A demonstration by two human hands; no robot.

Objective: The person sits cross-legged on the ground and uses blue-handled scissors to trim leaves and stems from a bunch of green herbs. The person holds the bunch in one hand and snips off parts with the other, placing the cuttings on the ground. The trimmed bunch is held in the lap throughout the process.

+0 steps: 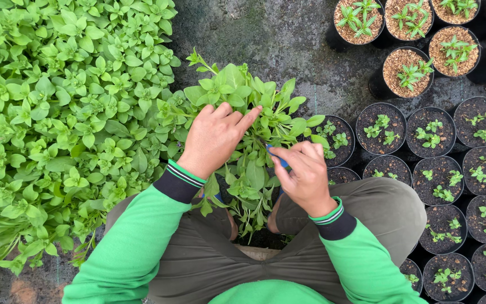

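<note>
A bushy green plant (243, 101) stands between my knees on the ground. My left hand (212, 138) grips a bunch of its stems from the left, fingers curled around them. My right hand (305, 174) is closed on a small blue-handled tool (277, 157), its tip pointed into the foliage near my left fingertips. Whether the tool is a blade or scissors is hidden. Both arms wear green sleeves with dark striped cuffs.
A dense bed of leafy green plants (57, 124) fills the left side. Several black pots with small seedlings in dark soil (440, 169) crowd the right. Pots with brown husk filling (406, 67) stand at the top right. Dark ground cloth (288, 39) lies beyond.
</note>
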